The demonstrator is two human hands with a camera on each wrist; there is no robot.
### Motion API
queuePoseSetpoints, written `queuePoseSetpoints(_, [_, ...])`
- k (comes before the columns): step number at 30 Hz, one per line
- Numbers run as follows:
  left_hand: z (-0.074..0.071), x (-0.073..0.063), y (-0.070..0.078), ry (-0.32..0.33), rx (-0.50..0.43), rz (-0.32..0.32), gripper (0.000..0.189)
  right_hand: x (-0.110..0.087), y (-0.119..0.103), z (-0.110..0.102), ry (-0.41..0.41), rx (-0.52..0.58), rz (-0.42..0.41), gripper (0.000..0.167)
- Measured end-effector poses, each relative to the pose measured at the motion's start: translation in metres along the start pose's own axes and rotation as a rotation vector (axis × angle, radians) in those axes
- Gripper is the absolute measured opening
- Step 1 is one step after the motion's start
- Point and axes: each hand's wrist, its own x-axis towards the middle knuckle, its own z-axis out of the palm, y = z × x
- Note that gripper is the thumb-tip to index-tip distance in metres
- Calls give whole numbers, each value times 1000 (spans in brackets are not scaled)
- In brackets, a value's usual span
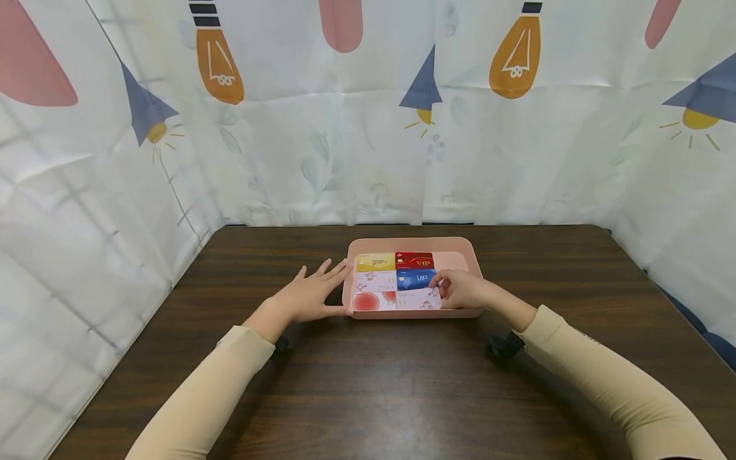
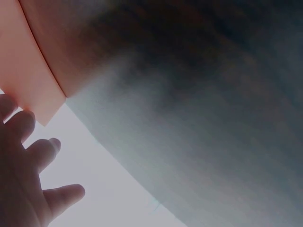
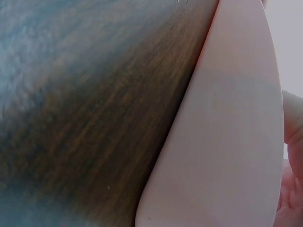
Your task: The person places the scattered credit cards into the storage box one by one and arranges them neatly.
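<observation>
In the head view a pink tray (image 1: 414,314) holds several cards in two columns: a gold card (image 1: 375,262), a red VIP card (image 1: 414,260), a blue VIP card (image 1: 415,279), a white patterned card (image 1: 375,281), a card with red circles (image 1: 368,301) and a white flowered card (image 1: 418,299). My left hand (image 1: 310,297) has its fingers spread, with fingertips at the tray's left rim. Over the right part of the tray, my right hand (image 1: 464,291) curls its fingers and pinches the white flowered card at its right edge. The right wrist view shows the tray's outer wall (image 3: 222,127) hiding most of that hand.
The tray stands on a dark wooden table (image 1: 391,383), near its far edge. Behind and beside the table hangs a white curtain (image 1: 368,140) with lamp and bulb prints. A small black device (image 1: 505,346) sits under the right wrist.
</observation>
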Motion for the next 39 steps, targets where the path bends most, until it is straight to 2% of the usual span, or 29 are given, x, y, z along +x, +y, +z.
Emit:
queuePoseSetpoints(9, [1, 1, -1, -1, -1, 2, 102, -2, -3, -5, -21, -78, 5, 37])
queuePoseSetpoints(20, [1, 3, 0, -1, 2, 10, 101, -4, 1, -4, -9, -108, -6, 30])
queuePoseSetpoints(24, [1, 4, 1, -3, -4, 13, 102, -5, 3, -6, -2, -102, -23, 32])
queuePoseSetpoints(28, [0, 5, 0, -9, -9, 15, 102, -9, 4, -9, 8, -37, -29, 36])
queuePoseSetpoints(32, [0, 5, 0, -10, -19, 14, 102, -14, 5, -15, 45, 15, -32, 36])
queuePoseSetpoints(39, [2, 4, -6, -8, -48, 21, 103, -26, 2, -27, 207, -99, -75, 36])
